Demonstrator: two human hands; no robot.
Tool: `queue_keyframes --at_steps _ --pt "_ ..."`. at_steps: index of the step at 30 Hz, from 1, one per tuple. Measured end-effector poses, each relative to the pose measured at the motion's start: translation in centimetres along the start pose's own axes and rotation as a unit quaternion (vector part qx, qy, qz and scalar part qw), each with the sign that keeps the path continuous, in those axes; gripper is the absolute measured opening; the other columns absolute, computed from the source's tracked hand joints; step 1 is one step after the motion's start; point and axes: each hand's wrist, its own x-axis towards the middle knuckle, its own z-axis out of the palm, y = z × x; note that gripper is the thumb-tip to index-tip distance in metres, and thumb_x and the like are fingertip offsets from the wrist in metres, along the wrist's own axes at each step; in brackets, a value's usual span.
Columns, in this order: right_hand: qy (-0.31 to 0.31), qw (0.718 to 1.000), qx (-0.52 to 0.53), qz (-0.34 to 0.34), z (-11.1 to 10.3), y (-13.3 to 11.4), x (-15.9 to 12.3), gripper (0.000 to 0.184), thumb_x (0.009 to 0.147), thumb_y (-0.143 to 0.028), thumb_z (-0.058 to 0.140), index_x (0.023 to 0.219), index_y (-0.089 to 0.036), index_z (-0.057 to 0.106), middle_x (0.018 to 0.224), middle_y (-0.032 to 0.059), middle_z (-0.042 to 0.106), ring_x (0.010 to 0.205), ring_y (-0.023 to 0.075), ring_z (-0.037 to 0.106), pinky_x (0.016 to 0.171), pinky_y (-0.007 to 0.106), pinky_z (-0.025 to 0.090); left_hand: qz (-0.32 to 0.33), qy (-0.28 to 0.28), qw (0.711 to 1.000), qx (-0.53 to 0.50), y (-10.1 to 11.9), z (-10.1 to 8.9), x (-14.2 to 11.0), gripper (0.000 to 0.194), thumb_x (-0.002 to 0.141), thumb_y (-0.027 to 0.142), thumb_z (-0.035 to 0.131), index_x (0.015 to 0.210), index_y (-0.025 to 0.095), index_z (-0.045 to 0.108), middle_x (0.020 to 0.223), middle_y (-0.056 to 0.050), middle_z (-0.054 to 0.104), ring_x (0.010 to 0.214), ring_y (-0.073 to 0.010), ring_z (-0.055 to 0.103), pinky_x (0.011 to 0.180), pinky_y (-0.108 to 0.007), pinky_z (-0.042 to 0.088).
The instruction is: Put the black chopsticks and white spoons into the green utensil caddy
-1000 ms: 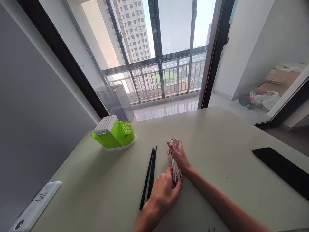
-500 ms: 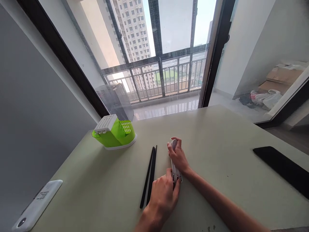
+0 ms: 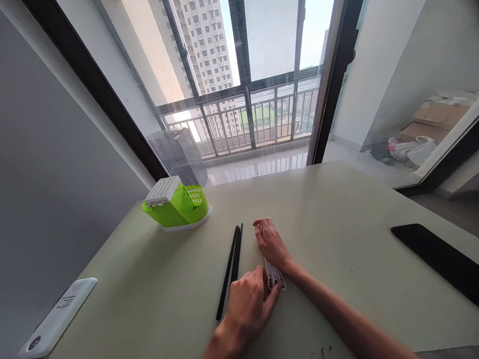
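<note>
A bundle of white spoons (image 3: pixel 274 275) with red-marked handles lies on the pale green table (image 3: pixel 337 209). My right hand (image 3: pixel 271 245) is cupped over its far end and hides the spoon bowls. My left hand (image 3: pixel 247 300) is curled at the near end, with thumb and fingertips pressed against the handles. Several black chopsticks (image 3: pixel 231 269) lie side by side just left of both hands, untouched.
A green cutlery holder (image 3: pixel 175 205) with a white slotted lid stands at the back left. A white phone (image 3: pixel 56 319) lies at the table's front left corner, and a black phone (image 3: pixel 437 259) at the right edge. A glass door and balcony railing are behind.
The bundle has slid a little toward me. My right hand now covers the spoon bowl that showed before. My left hand has shifted slightly left along the handles.
</note>
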Motion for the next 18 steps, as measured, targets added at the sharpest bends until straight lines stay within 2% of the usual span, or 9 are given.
queue_keyframes --at_steps 9,18 --pt "-0.052 0.998 -0.017 -0.030 -0.5 -0.3 0.1 0.026 0.102 -0.025 0.038 0.107 -0.022 0.064 0.109 0.0098 0.065 0.097 0.0226 0.064 0.091 0.036 0.049 0.014 0.008 1.000 -0.021 -0.5 0.0 -0.5 0.031 0.102 0.047 0.049 0.085 0.022 0.054 0.085 -0.004 0.071 0.081 -0.0221 0.069 0.067 -0.032 0.046" --pt "-0.078 0.996 0.009 -0.049 -1.7 -0.3 0.7 0.028 0.104 -0.036 0.040 0.105 -0.023 0.064 0.106 0.0079 0.066 0.095 0.0214 0.064 0.090 0.035 0.048 0.011 0.004 1.000 -0.011 -0.7 -0.3 -0.7 0.031 0.102 0.048 0.049 0.085 0.022 0.054 0.088 -0.004 0.071 0.081 -0.0224 0.069 0.068 -0.032 0.046"
